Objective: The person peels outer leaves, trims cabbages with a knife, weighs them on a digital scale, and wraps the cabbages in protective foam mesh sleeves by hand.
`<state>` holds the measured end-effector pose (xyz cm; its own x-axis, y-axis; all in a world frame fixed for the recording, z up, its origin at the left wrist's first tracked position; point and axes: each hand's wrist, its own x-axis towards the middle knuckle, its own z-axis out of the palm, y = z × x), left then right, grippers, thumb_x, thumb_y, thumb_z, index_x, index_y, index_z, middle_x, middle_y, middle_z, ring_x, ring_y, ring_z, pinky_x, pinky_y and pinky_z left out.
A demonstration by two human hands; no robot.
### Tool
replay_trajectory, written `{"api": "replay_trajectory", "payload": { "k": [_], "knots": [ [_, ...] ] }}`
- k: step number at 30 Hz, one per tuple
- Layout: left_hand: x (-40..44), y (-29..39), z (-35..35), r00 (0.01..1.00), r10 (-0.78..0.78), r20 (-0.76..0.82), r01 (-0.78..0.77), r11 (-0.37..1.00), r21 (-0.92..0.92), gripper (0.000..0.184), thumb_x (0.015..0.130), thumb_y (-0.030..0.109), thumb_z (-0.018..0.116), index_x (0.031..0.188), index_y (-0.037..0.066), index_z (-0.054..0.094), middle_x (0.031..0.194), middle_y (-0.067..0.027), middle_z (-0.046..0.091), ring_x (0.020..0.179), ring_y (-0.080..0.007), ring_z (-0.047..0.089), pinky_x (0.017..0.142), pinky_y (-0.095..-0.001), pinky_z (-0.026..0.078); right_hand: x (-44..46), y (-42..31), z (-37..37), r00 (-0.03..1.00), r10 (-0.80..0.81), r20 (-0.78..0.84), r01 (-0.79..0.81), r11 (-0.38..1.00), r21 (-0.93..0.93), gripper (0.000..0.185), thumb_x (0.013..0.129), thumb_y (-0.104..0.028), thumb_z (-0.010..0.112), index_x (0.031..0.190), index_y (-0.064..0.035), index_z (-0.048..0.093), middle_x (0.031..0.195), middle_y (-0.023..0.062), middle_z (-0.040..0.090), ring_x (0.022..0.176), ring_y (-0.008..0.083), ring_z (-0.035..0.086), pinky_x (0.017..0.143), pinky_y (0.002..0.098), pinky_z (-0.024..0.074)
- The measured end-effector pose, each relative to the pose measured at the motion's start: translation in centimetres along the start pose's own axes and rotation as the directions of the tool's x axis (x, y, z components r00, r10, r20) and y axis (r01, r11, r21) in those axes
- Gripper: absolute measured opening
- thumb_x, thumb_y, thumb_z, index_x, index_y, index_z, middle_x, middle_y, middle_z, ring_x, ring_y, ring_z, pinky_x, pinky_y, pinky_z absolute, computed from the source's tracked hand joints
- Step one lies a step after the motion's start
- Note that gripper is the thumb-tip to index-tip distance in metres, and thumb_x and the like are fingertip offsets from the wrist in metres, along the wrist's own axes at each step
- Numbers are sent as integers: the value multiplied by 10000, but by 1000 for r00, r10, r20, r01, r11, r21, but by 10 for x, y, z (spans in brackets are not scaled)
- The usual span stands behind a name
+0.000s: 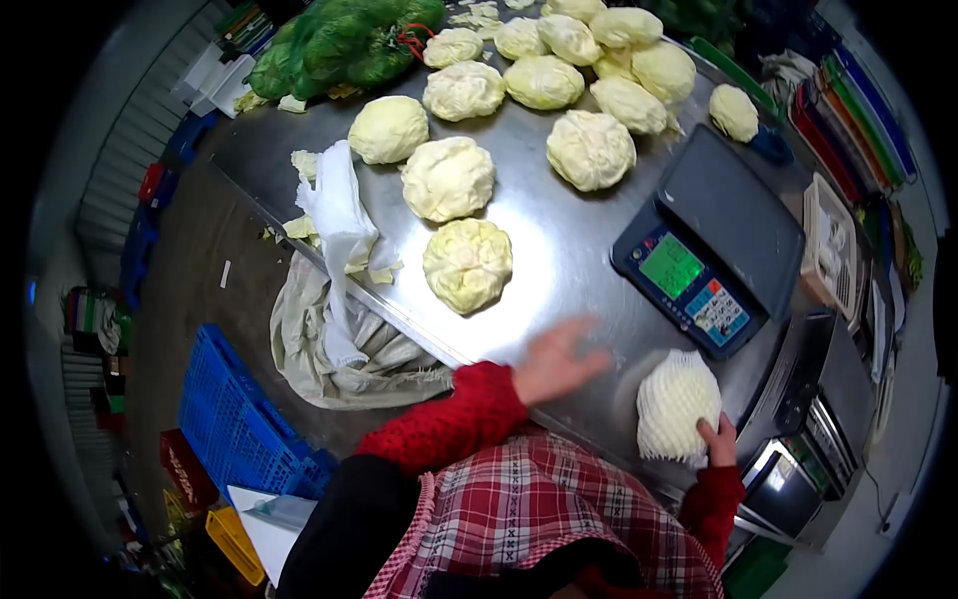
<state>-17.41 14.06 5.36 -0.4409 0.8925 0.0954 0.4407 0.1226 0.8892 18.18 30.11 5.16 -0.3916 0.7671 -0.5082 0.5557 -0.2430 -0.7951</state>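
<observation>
Left hand (555, 365), motion-blurred, was at the near part of the shiny grey metal desk (559, 265) with its fingers spread apart. Right hand (721, 442) touched the near-right side of the round pale cabbage in white foam netting (674, 407) at the desk's near right, a digit against the netting, but the other fingers were hidden, so couldn't tell if they were clamped. Dark grey digital scale with green display (738, 215) sat just beyond it, bare pale-yellow cabbages (467, 266) farther left and far.
</observation>
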Motion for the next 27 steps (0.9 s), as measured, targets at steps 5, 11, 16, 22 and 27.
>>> {"api": "replay_trajectory", "payload": {
  "k": [5, 11, 16, 22, 27],
  "knots": [
    [100, -115, -179, 658, 23, -753, 330, 890, 316, 564, 810, 360, 698, 1187, -30, 545, 1076, -228, 623, 986, -376, 601, 854, -404, 474, -7, -45, 19, 899, -287, -332, 62, 832, -552, 648, 756, -202, 757, 1301, 18, 483, 1261, 170, 543, 1112, 259, 547, 927, 356, 438],
    [151, -207, -234, 691, -694, -200, 374, 581, -723, 615, 739, 271, 780, 1174, -104, 562, 1107, -163, 643, 925, -249, 652, 812, -358, 526, 132, -124, 25, 481, -681, -553, 331, 724, -604, 641, 809, -261, 724, 1303, 42, 450, 1305, 220, 481, 1229, 342, 460, 1046, 397, 351],
    [150, -223, -224, 717, -652, -245, 276, 589, -760, 620, 674, 166, 813, 1158, -126, 557, 1068, -175, 650, 891, -257, 659, 793, -350, 530, 241, -203, -62, 481, -448, -754, -149, 805, -574, 858, 727, -533, 721, 1297, 54, 460, 1305, 272, 493, 1224, 402, 465, 1012, 437, 389],
    [130, -179, -220, 673, -599, -434, 50, 623, -781, 553, 720, 98, 754, 1182, -117, 539, 1077, -172, 646, 930, -255, 653, 823, -349, 530, 299, -155, -103, 622, -310, -719, -50, 901, -431, 862, 597, -469, 840, 1202, 73, 550, 1161, 290, 596, 1095, 385, 588, 956, 415, 450],
    [168, -61, -191, 855, -440, -275, 41, 585, -810, 483, 847, 216, 624, 1228, -64, 524, 1166, -128, 617, 1010, -218, 626, 875, -326, 504, 272, -199, -51, 733, -299, -611, -12, 892, -452, 767, 631, -448, 825, 1124, 81, 567, 1057, 281, 631, 1016, 407, 609, 888, 444, 468]
  ]
}}
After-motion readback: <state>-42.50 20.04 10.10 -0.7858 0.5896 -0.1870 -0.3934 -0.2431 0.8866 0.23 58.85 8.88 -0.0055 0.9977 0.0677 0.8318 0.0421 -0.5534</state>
